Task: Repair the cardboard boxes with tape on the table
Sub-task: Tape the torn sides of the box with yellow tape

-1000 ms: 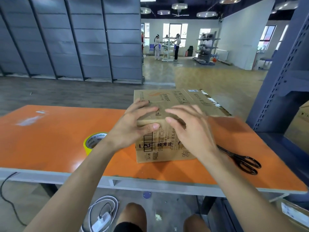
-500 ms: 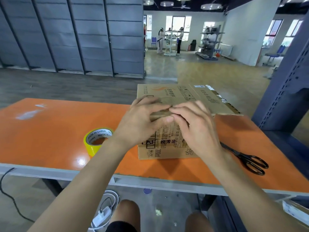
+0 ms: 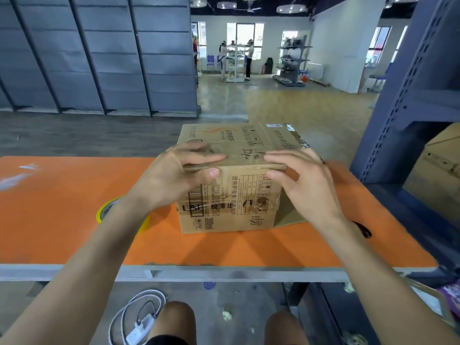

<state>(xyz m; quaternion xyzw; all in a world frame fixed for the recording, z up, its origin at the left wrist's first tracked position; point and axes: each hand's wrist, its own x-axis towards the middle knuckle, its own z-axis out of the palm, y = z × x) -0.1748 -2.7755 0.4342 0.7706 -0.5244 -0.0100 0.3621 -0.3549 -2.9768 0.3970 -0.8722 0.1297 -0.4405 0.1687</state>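
1. The yellow tape roll (image 3: 105,209) lies flat on the orange worktop (image 3: 57,220). It is to the left of the left hand, and the left arm hides part of it.
2. The left hand (image 3: 171,179) grips the top front edge of the cardboard box (image 3: 239,197), near the box's left corner. Its fingers lie on top of the box and its thumb presses on the front side.
3. The cardboard box stands on the worktop between the two hands. Its flaps are closed. The front side has a bar code and printed words on it.
4. The right hand (image 3: 307,186) grips the same top front edge, near the box's right corner. Its fingers lie on top and its thumb touches the front side.
5. A black scissors handle (image 3: 364,230) peeks out from behind the right arm, just below the right hand. The rest of the scissors is hidden.
6. A blue metal shelf (image 3: 408,100) stands to the right of the right hand, past the end of the worktop.
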